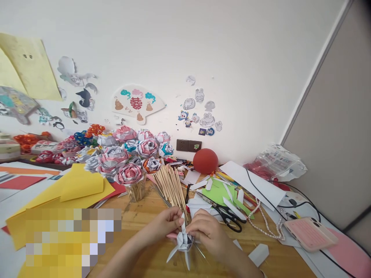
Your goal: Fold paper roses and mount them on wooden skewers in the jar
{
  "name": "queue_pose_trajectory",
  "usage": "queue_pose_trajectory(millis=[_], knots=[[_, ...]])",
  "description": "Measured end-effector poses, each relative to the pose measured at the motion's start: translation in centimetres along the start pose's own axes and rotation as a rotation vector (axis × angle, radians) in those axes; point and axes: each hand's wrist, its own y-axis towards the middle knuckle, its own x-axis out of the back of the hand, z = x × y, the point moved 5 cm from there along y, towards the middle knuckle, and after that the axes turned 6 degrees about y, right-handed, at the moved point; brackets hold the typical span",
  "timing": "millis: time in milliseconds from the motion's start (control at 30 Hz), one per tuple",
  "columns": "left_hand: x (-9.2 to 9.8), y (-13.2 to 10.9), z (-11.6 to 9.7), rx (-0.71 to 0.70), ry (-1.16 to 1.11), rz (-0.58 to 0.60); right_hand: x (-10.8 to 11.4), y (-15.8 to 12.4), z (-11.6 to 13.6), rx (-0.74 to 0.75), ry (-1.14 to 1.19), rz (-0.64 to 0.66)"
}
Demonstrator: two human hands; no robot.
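Note:
Both my hands meet at the lower middle over a wooden table (145,262). My left hand (166,224) and my right hand (207,229) pinch a small folded paper flower (184,241) of grey-and-white printed paper between them, fingers closed on it. Pointed paper tips stick out below and above it. Just beyond my hands lies a bundle of wooden sticks (171,185). Behind that stands a bouquet of finished paper roses (127,154) in pink, white and teal.
Black scissors (228,216) lie right of my hands on white and green paper scraps (220,191). A pink phone (310,233) with a cable lies far right, a bead string (265,224) beside it. Yellow paper sheets (78,185) lie left. A red ball (205,160) sits by the wall.

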Motion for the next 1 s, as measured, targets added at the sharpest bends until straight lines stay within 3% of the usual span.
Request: queue_pose_trajectory(millis=[133, 367, 633, 767, 1000], knots=[[0.2, 0.0, -0.5, -0.081, 0.009, -0.007, 0.0, -0.4, -0.4, -0.077, 0.04, -0.034], [0.9, 0.4, -0.4, -0.095, 0.106, -0.144, -0.7, -0.5, -0.5, -0.067, -0.056, 0.009], [-0.7, 0.1, -1.2, -0.213, 0.371, -0.276, -1.5, -0.5, -1.7, -0.307, -0.197, -0.326], [-1.0, -0.3, -1.4, -0.203, 0.352, -0.304, -1.0, -0.3, -1.4, -0.271, -0.208, -0.341], [0.1, -0.9, -2.8, -0.302, 0.298, -0.404, 0.3, 0.0, -0.2, -0.169, -0.193, -0.309]])
